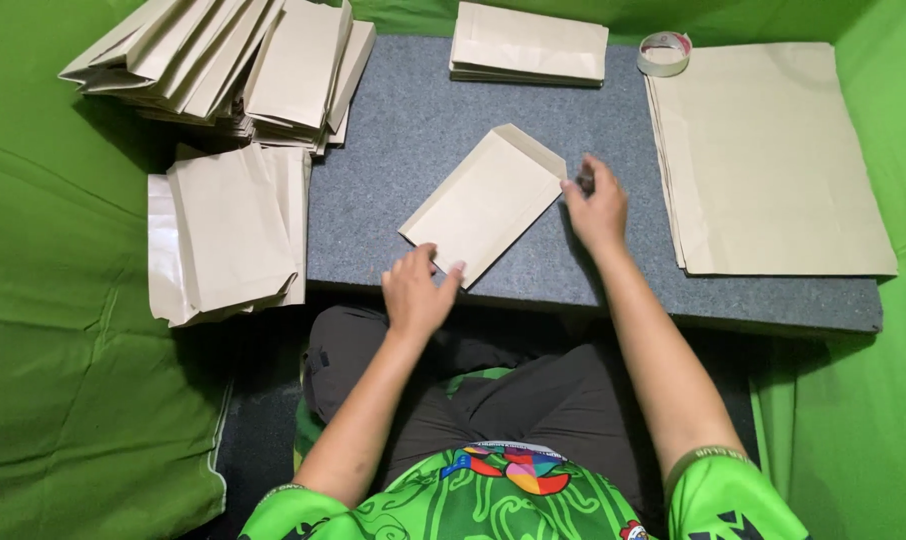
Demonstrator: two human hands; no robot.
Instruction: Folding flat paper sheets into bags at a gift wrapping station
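Your left hand (416, 290) and right hand (597, 208), grips released, press fingertips on opposite corners of the tan paper bag (483, 202) lying flat on the grey tabletop (393, 150).

Even, fairly bright light is falling from above, filling the view without glare. Soft shadows are gathering under the near edge of the table (613, 300) and beneath the paper stacks (223, 70) by its far left corner. The right hand (598, 210) is casting a faint shadow leftward onto the table. The green cloth (63, 330) is looking saturated. Focus is holding sharp across the middle; the fingers (585, 168) are showing slight blur, and straight edges are bowing mildly toward the corners.
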